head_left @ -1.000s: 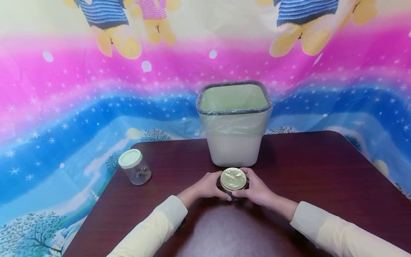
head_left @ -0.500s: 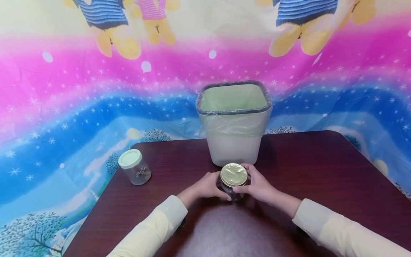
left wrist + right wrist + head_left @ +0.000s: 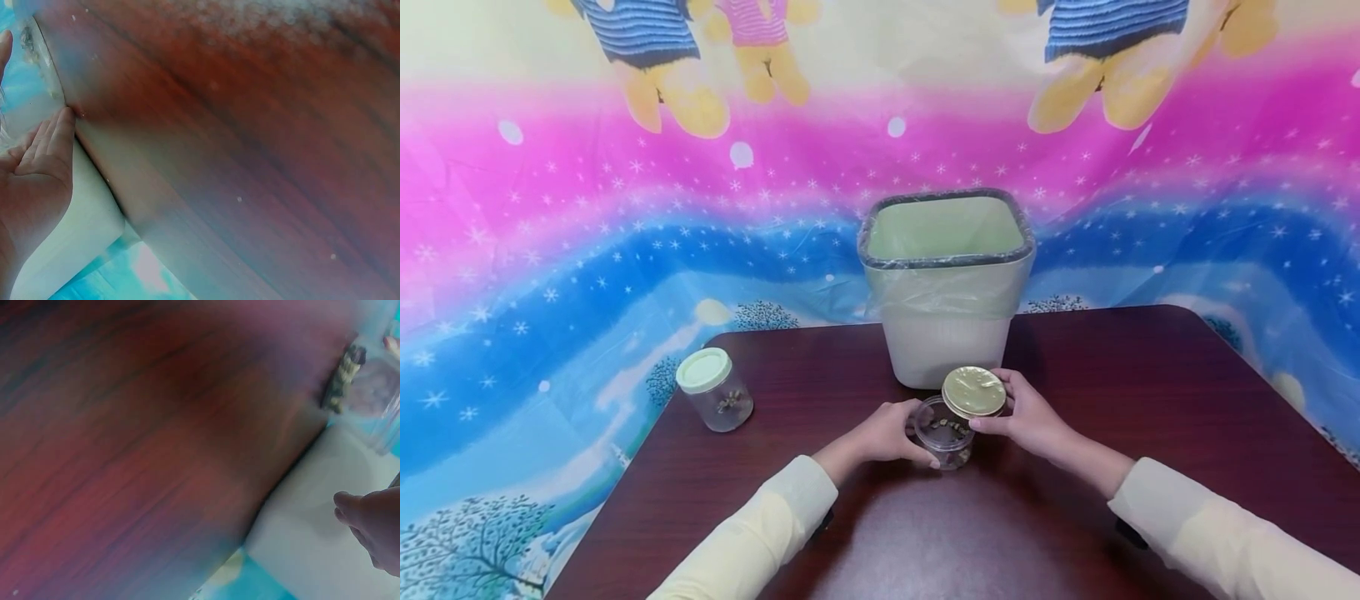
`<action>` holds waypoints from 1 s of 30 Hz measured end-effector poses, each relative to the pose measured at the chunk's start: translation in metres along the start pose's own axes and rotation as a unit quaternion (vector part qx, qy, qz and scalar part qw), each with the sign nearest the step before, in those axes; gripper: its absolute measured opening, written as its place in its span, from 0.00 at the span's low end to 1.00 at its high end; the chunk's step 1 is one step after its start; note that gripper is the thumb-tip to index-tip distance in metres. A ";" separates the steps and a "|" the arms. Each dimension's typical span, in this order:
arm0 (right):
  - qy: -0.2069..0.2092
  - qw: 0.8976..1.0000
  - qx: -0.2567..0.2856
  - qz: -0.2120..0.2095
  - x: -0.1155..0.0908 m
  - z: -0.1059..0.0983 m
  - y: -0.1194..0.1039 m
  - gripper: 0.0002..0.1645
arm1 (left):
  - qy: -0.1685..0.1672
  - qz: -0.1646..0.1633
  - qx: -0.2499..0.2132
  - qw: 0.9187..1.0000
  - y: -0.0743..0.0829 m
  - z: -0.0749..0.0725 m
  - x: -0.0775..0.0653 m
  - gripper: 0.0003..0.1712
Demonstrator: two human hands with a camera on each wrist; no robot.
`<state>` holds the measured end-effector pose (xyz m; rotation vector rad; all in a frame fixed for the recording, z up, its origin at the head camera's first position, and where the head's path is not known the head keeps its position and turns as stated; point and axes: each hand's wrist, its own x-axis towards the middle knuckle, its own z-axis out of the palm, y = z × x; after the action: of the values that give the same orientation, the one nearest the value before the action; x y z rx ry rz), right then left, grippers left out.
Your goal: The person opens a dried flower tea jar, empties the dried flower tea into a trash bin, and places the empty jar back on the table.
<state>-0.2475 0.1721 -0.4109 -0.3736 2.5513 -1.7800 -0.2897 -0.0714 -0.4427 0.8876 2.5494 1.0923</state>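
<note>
The clear jar (image 3: 951, 456) stands upright on the dark red-brown tabletop (image 3: 1150, 392), in front of the waste bin (image 3: 947, 346). Its long axis is vertical; its uncovered mouth points up. Small tan and dark pieces (image 3: 946, 427) lie inside.

Left hand (image 3: 887, 433): curled around the left side of the jar, thumb on the near side, fingers toward the far side. In the left wrist view these fingers lie pressed together.

Right hand (image 3: 1033, 417): pinches the gold lid (image 3: 974, 390) by its rim, thumb at the near edge, fingers at the far right edge. The lid is disc-shaped, held above and to the right of the jar mouth, gold face upward with a slight tilt. Contact between lid and jar rim cannot be determined.

A second jar (image 3: 718, 404), capped with a pale green lid (image 3: 704, 368), stands upright near the left table edge.
</note>
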 end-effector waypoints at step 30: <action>-0.015 0.990 -0.115 0.076 -0.001 -0.023 0.029 0.52 | -0.010 -0.018 -0.019 1.000 -0.001 0.001 -0.001 0.43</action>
<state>-0.2558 0.2031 -0.4295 -0.1996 2.6885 -1.4242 -0.2889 -0.0720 -0.4435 0.8353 2.5098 1.1115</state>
